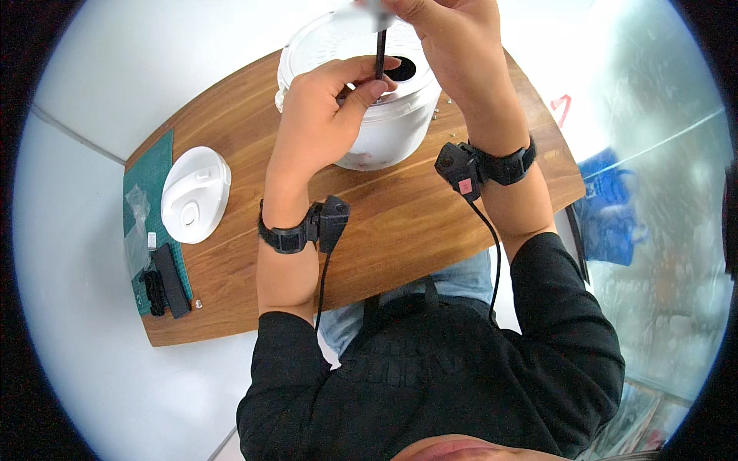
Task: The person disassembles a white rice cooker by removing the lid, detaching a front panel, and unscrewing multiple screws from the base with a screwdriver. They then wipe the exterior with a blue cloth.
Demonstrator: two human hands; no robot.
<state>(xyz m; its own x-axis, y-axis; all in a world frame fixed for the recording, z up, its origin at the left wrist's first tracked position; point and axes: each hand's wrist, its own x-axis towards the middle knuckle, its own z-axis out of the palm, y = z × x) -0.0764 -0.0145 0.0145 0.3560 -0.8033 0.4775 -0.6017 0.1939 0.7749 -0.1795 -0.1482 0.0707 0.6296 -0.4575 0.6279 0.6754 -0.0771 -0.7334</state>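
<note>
A white rounded appliance body (384, 142) stands at the far side of the wooden table, its top holding a dark round opening. Over its top, a screwdriver (380, 54) with a dark shaft points down. My right hand (453, 34) is closed at its blurred grey handle, partly cut off by the upper edge. With thumb and fingers pinched, my left hand (327, 104) grips the shaft low down, close to the appliance. My fingers hide the screwdriver's tip, so what it touches cannot be seen.
On the table (384, 219) at left lies a white oval lid (196, 194), partly over a green cutting mat (157, 165). A clear plastic bag (137, 211) and a black bar-shaped object (172, 280) rest nearby. Small metal pieces (453, 134) lie right of the appliance.
</note>
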